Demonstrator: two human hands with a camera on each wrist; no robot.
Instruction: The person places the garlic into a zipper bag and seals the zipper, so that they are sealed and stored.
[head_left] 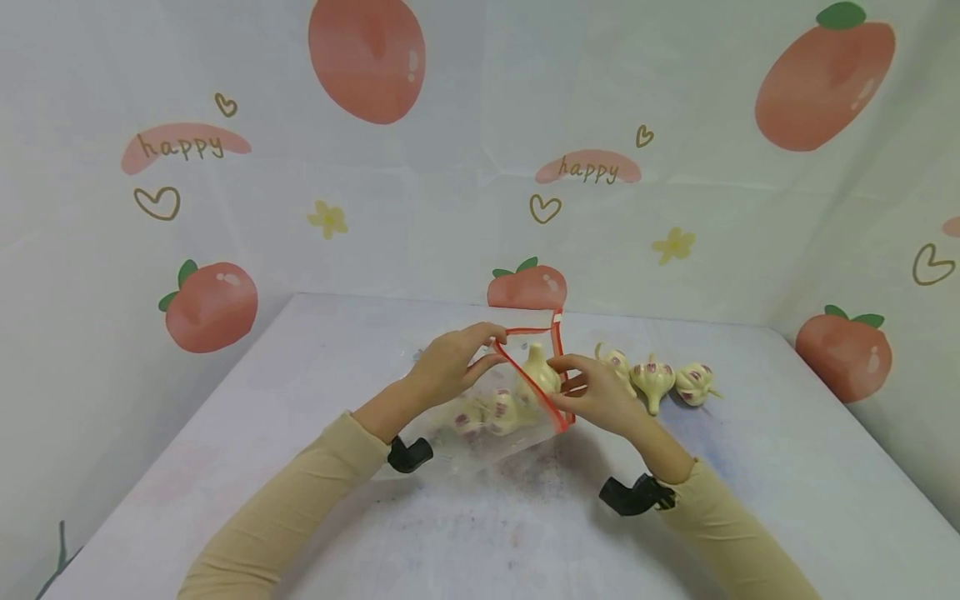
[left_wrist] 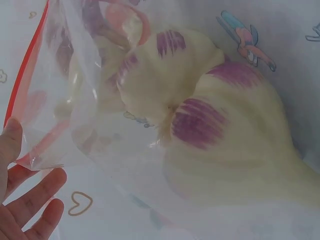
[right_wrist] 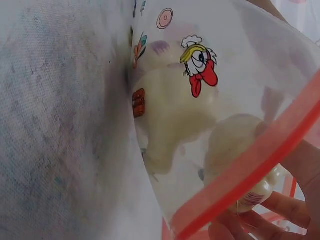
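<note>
left hand (head_left: 453, 362) pinching bag (head_left: 529, 380), right hand (head_left: 602, 397) gripping garlic (head_left: 537, 368)

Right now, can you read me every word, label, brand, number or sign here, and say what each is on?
"happy": pink patch on the left of the backdrop.
"happy": pink patch right of the backdrop's centre.
Plastic bag: cartoon prints, no readable words.
Garlic bulbs: purple marks, no lettering visible.
Black wrist mounts: too small to tell.
</note>
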